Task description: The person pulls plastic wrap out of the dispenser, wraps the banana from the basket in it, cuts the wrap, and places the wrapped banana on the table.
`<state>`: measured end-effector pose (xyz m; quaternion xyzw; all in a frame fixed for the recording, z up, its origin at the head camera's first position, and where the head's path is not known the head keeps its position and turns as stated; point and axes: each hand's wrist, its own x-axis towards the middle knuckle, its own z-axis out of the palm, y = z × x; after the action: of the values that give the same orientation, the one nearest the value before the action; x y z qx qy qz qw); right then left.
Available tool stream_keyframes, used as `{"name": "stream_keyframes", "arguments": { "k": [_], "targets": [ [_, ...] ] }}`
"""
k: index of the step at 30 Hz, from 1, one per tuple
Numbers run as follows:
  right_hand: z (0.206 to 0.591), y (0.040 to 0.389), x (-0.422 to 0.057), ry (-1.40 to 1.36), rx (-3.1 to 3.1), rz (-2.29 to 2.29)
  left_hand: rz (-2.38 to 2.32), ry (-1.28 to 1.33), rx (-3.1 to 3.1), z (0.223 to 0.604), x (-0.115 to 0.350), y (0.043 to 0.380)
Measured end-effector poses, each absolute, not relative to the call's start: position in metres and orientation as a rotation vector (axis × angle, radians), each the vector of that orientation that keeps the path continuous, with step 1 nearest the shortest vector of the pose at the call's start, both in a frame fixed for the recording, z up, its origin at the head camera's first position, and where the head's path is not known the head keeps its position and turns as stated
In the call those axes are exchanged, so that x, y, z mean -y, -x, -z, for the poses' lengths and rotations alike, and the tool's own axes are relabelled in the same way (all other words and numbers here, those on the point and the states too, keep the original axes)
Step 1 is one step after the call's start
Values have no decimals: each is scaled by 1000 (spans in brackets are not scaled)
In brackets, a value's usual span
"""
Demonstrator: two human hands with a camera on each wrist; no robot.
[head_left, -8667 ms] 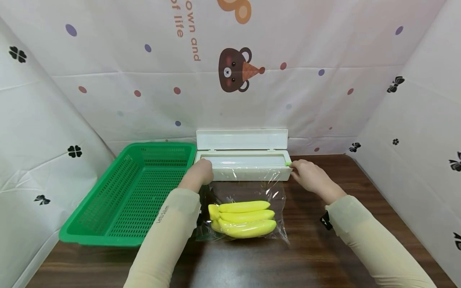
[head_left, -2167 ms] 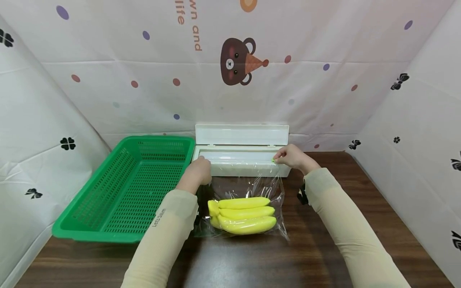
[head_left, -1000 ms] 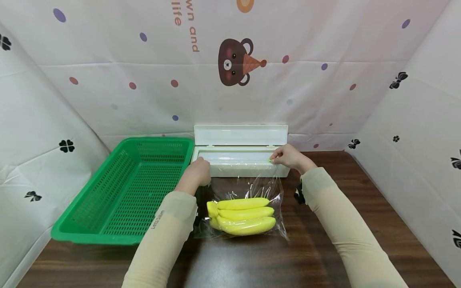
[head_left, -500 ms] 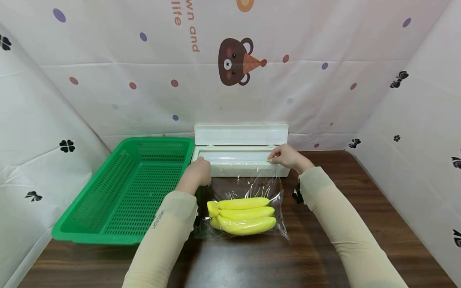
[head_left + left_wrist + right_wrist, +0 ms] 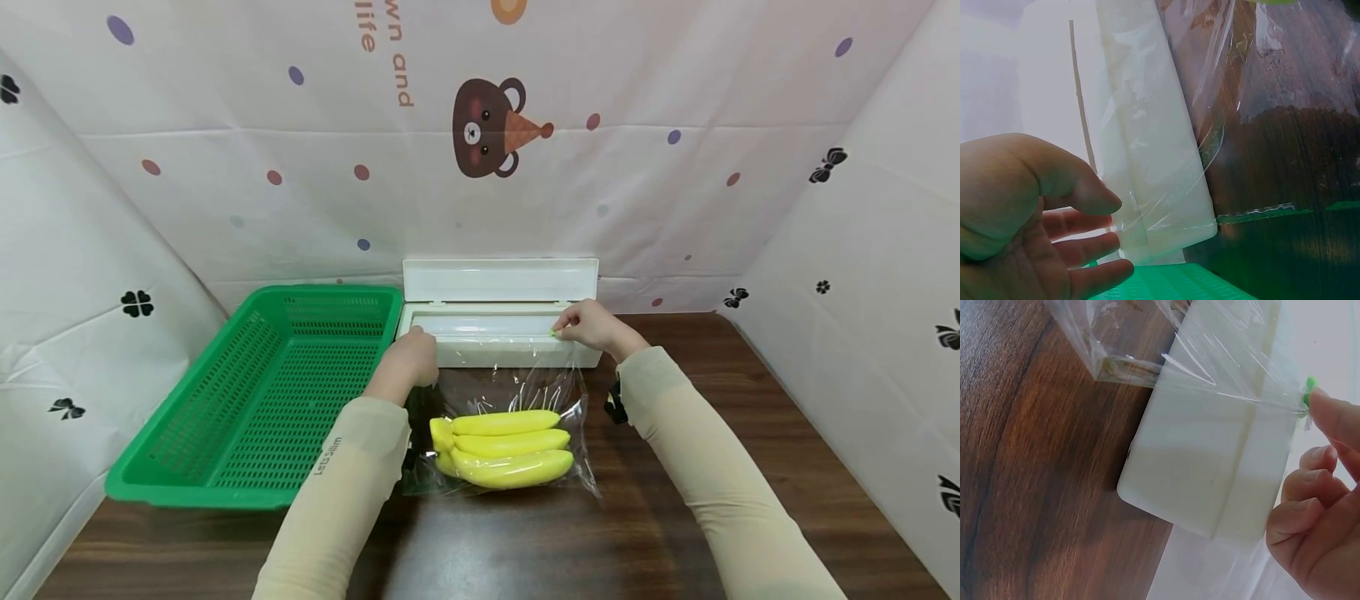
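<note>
A white cling film dispenser (image 5: 517, 354) stands on the table with its lid raised. Clear film (image 5: 525, 387) stretches from it over a bunch of yellow bananas (image 5: 510, 446) in front. My left hand (image 5: 411, 358) holds the dispenser's left end. In the left wrist view, its thumb and fingertips (image 5: 1107, 200) lie at the box edge, slightly curled. My right hand (image 5: 592, 327) pinches a small green slide cutter (image 5: 1309, 390) between thumb and index finger on the box's track. Beside the cutter the film (image 5: 1210, 369) is gathered, and its cut edge runs loose across the box's right part.
A green perforated basket (image 5: 135, 492) stands at the left, right beside the dispenser. Behind the box hangs a printed cloth wall (image 5: 300, 225). The brown wood table (image 5: 525, 550) extends forward and to the right.
My right hand has slid the green cutter leftward from the dispenser's right end, with small steady movement in the last second. The left hand stays at the left end; the bananas have not moved.
</note>
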<state>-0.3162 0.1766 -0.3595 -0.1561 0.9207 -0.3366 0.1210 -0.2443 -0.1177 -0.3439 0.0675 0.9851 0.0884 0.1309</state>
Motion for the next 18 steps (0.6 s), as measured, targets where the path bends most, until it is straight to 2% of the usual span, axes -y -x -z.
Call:
{"name": "stream_keyframes", "arguments": {
  "k": [18],
  "targets": [
    [358,314,-162,434,-2704,955,-267,-196,-2857,346,119,245]
  ]
}}
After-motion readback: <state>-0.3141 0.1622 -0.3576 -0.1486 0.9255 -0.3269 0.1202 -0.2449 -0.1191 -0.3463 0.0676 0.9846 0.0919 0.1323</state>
